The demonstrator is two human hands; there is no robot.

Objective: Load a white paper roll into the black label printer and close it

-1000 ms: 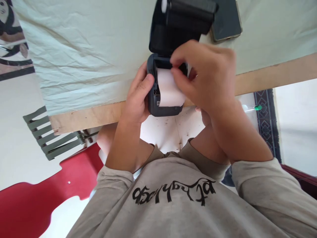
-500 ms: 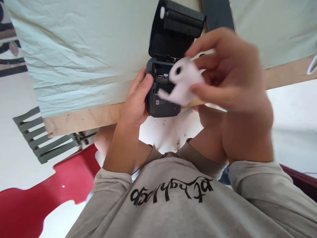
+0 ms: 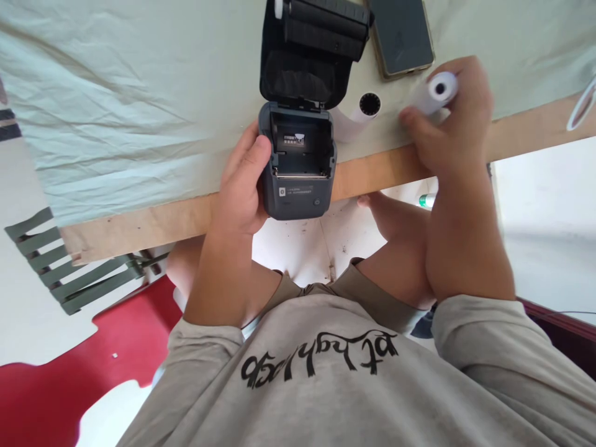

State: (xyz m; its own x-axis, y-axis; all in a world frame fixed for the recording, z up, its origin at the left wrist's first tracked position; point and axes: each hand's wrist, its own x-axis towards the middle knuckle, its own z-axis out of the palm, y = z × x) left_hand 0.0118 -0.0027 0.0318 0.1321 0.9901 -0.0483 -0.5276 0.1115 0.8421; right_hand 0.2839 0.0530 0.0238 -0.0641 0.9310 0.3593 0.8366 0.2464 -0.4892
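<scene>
White paper roll point(image 3: 432, 92) in right hand point(image 3: 454, 127); left hand point(image 3: 242, 183) grips printer point(image 3: 298, 167).

The printer point(image 3: 298, 158) lid runs off the top edge of the view, so its far end cannot be seen. The phone point(image 3: 401, 36) is cut there too. The right hand point(image 3: 454, 127), slightly blurred, covers most of a paper roll point(image 3: 435, 90); only its end shows. A second roll point(image 3: 361, 112) lies partly behind the printer. The label print inside the printer is too small to read.
</scene>
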